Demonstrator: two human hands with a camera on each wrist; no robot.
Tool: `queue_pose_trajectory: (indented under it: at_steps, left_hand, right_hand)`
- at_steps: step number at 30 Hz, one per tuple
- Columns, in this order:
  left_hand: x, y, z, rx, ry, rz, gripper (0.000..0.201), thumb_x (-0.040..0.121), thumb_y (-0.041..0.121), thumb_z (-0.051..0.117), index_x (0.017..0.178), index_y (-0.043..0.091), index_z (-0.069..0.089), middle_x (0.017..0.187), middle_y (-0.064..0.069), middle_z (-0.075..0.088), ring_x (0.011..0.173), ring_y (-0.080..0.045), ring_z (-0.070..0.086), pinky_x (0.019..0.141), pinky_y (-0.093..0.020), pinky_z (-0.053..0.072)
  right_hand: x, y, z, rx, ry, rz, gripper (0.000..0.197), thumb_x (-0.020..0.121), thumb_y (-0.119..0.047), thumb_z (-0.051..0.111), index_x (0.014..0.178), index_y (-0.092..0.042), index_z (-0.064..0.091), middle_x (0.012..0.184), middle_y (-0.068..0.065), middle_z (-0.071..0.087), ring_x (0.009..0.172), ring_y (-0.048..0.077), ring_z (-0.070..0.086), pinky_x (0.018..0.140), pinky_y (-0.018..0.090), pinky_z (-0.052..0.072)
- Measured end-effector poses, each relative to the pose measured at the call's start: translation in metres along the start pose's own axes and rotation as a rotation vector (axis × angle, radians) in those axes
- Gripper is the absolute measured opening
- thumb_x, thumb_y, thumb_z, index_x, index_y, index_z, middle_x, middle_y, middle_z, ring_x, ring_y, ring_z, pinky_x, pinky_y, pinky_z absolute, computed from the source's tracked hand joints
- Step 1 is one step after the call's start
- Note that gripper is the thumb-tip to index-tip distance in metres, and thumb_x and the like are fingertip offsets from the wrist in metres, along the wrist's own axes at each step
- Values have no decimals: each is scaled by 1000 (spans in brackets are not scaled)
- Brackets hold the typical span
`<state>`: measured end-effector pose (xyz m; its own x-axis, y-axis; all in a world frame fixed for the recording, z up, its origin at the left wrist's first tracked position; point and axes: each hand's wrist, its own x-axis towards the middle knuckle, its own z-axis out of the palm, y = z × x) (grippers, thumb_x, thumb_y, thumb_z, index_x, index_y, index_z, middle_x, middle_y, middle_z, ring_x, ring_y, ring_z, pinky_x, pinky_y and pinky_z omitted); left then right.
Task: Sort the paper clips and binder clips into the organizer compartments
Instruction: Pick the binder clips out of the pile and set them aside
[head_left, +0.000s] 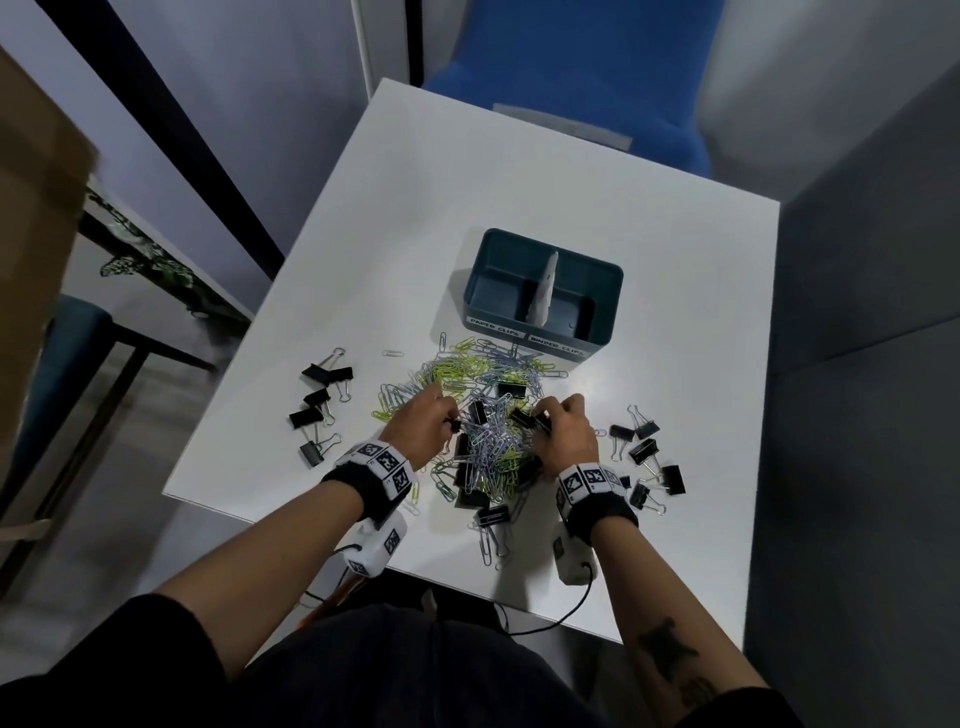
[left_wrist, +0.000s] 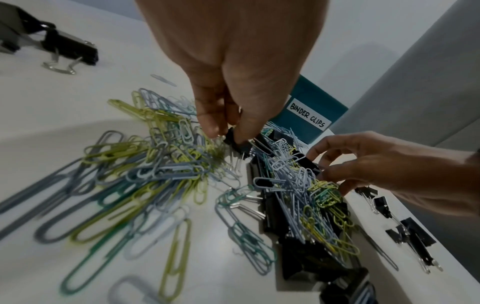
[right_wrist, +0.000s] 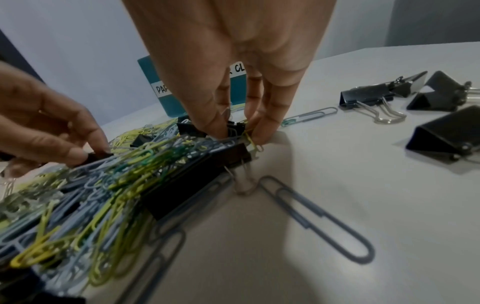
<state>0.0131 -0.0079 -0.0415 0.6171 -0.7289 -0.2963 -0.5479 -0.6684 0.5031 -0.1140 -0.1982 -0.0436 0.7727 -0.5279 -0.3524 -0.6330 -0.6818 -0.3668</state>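
1. Where the two hands meet at the centre of the head view, a tangled heap of paper clips (head_left: 480, 415), green, pale blue and grey, lies on the white table (head_left: 649, 260) with black binder clips mixed into it.
2. The left hand (head_left: 423, 421) pinches a small black binder clip (left_wrist: 233, 137) between thumb and fingertips at the heap's left side, as the left wrist view shows.
3. The right hand (head_left: 563, 431) has its fingers curled down on another black binder clip (right_wrist: 235, 128) at the heap's right edge, pinching it among loose paper clips.
4. Just above the heap in the head view stands the teal organizer (head_left: 602, 291), apart from the hands, with a pale divider (head_left: 545, 291) between two compartments; its front labels read PAPER CLIPS on the left and BINDER CLIPS on the right.
5. One group of binder clips (head_left: 319, 405) lies at the left of the table, another group (head_left: 647, 457) at the right, both clear of the heap.
6. A blue chair (head_left: 571, 78) stands at the upper edge of the head view, past the table's far end.
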Motion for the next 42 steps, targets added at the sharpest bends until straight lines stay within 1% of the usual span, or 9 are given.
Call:
queue_pose_trajectory:
  at_steps: [5,10,16,21,25,29,32,37,42]
  left_hand:
    - [-4,7,9,53,-38,-35,25,85,15,67,106,6,58,111,-10,48,95,-24,50,77,-36,49]
    - [-2,13,7,76,-41,-44,19,83,10,63,99,5,54,102,-10,51,85,-20,43,67,-30,38]
    - [-5,6,3,-69,-13,-81,19,82,8,65,96,10,53,99,-6,53,86,-24,52,74,-37,48]
    - [-10,2,-7,-110,48,-71,10,86,9,64,96,9,63,100,-3,53,87,-18,53,79,-32,51]
    - [-18,2,-21,-123,95,-8,12,88,13,64,99,14,60,104,2,48,89,-13,52,77,-25,49]
    - [-28,-14,-40,-122,158,-4,16,86,13,65,99,17,57,99,6,48,90,-12,48,74,-27,42]
    - [-35,-38,-54,-93,204,-68,14,84,15,67,94,19,57,93,4,54,86,-17,50,72,-37,46]
    - [-47,-88,-79,-117,323,-313,14,83,9,67,96,13,67,95,-8,63,83,-27,59,72,-32,45]
    - [-50,-116,-89,-145,139,-431,18,81,11,69,96,21,68,88,-5,65,86,-25,61,70,-29,43]
  right_hand:
    - [1,-4,-1,21,-3,11,29,83,-14,68,111,-17,61,110,10,45,81,31,60,74,41,57]
    - [-1,-8,-4,61,24,38,23,80,-11,68,95,-13,51,103,11,41,69,30,54,63,39,53]
    - [-7,0,-4,246,122,30,13,84,-9,66,87,-15,55,88,4,54,72,26,57,60,27,37]
    - [-11,9,-20,362,193,-16,23,81,-27,75,94,-13,64,85,2,66,74,18,61,68,28,49]
    - [-9,14,-30,410,187,-11,8,86,-14,69,93,-11,72,89,6,71,82,20,65,76,27,50]
    - [-7,18,-41,589,58,42,24,85,-1,64,99,-19,70,88,4,69,79,20,67,78,35,58]
    - [-10,21,-47,636,91,48,25,79,-3,72,93,-23,69,82,2,69,73,18,69,72,34,59]
    - [-9,45,-58,501,314,113,22,79,0,66,91,-17,69,86,3,70,78,19,67,81,35,56]
    - [0,86,-72,360,357,398,25,80,0,60,96,-17,69,96,11,68,92,30,64,84,40,54]
